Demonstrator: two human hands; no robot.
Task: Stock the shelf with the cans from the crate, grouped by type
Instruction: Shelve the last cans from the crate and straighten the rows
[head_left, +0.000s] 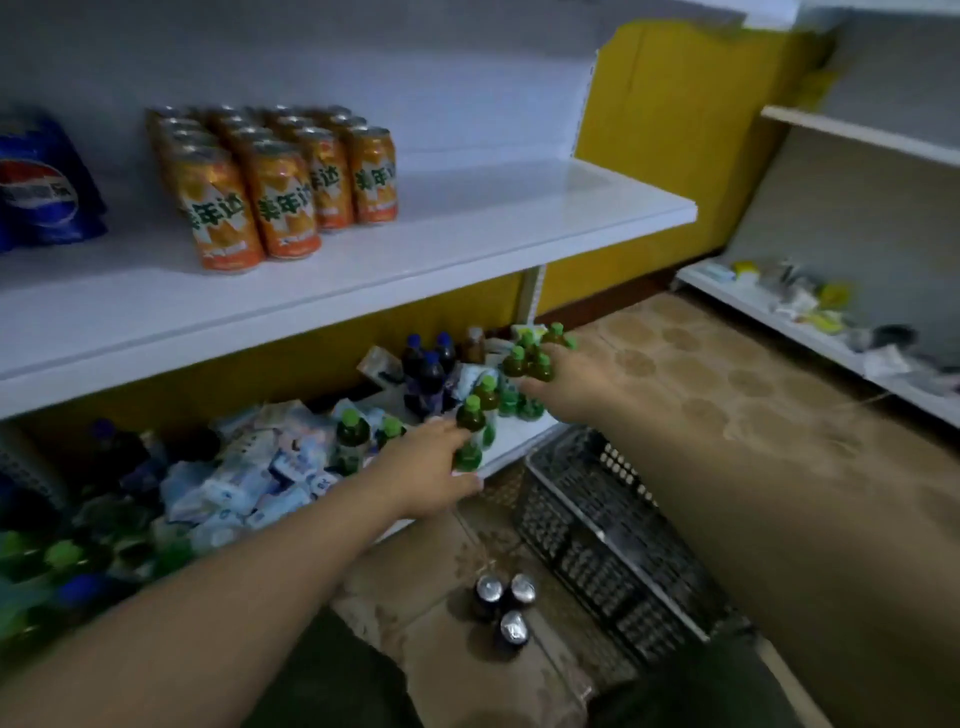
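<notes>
Orange cans grouped in block on upper shelf; blue pack beside. Three dark cans left on floor by crate; crate contents not discernible. Left hand closed round green-capped bottle on lower shelf. Right hand among bottles, grip not discernible.

Orange cans are seen upright in tight rows on the white upper shelf. 3 dark cans with silver tops are stood on the floor beside the dark mesh crate.
</notes>
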